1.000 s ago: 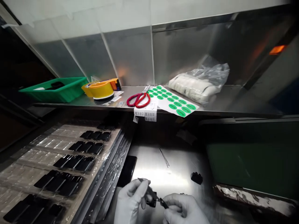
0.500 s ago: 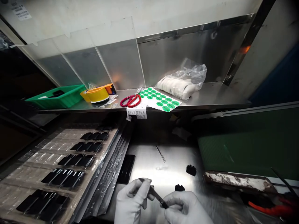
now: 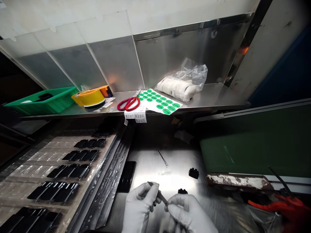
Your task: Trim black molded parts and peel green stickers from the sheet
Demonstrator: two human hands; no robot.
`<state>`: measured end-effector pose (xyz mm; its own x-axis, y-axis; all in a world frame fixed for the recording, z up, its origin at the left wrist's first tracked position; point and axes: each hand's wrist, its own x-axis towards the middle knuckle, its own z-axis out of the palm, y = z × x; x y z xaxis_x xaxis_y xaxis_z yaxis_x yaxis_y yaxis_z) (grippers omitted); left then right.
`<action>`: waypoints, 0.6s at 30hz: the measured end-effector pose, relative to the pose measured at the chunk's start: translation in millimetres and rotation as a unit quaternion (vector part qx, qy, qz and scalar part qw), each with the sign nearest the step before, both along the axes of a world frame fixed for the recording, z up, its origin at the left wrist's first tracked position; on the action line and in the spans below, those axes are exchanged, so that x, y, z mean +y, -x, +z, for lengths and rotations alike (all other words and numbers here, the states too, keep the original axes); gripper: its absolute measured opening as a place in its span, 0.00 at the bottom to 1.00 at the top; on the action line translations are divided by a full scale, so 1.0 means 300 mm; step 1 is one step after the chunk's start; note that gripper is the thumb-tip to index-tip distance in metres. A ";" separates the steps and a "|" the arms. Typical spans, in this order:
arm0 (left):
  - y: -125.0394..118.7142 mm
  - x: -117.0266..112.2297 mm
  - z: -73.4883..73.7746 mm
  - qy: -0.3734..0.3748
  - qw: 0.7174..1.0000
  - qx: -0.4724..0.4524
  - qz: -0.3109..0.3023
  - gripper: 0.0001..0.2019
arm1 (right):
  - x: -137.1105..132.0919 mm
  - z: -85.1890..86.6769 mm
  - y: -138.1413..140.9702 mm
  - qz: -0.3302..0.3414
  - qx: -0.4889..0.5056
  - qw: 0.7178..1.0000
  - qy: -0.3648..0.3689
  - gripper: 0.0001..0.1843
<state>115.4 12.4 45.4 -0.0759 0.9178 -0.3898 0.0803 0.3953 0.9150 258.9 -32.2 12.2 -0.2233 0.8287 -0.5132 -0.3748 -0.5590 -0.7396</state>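
Both my hands wear white gloves and meet low in the view, above the metal bench. My left hand [image 3: 142, 202] is closed, pinching a thin dark pointed strip [image 3: 161, 196] between thumb and fingers. The strip's narrow tip pokes out above the left thumb; its other end, with what looks like a small hole, reaches the fingertips of my right hand [image 3: 187, 210], which are closed on it. Just beyond the right hand lies a small black knobbed block [image 3: 182, 191], partly hidden by it. Another black knobbed block [image 3: 193, 173] rests farther right.
Stacked clear trays [image 3: 36, 171] with black parts stand at left, beside a black flat piece [image 3: 126, 176]. A thin metal rod [image 3: 162, 158] lies ahead. The shelf holds a green bin [image 3: 43, 105], tape dispenser [image 3: 91, 97], red scissors [image 3: 128, 104] and sticker sheet [image 3: 160, 103]. Red-handled pliers [image 3: 279, 207] lie right.
The view has swung slightly right, so the surroundings sit farther left. My right fingers have shifted up and left at the strip's end; my left hand keeps its pinch.
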 end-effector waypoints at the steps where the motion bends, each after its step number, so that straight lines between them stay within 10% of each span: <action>1: -0.001 0.006 -0.008 0.004 1.000 -0.004 -0.003 0.16 | 0.008 -0.015 0.005 -0.004 0.001 1.000 0.003 0.34; 13: -0.009 0.120 -0.127 0.063 0.995 -0.037 -0.061 0.21 | 0.081 -0.095 0.011 -0.113 -0.010 0.992 0.060 0.30; 18: -0.023 0.334 -0.314 0.050 0.994 0.056 -0.075 0.23 | 0.115 -0.134 -0.030 -0.155 -0.040 0.985 0.063 0.31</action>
<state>122.2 112.8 -48.9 0.0110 0.8792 -0.4763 0.2449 0.4595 0.8538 267.9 2.4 -28.1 0.0759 0.7796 -0.6217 -0.4854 -0.5157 -0.7060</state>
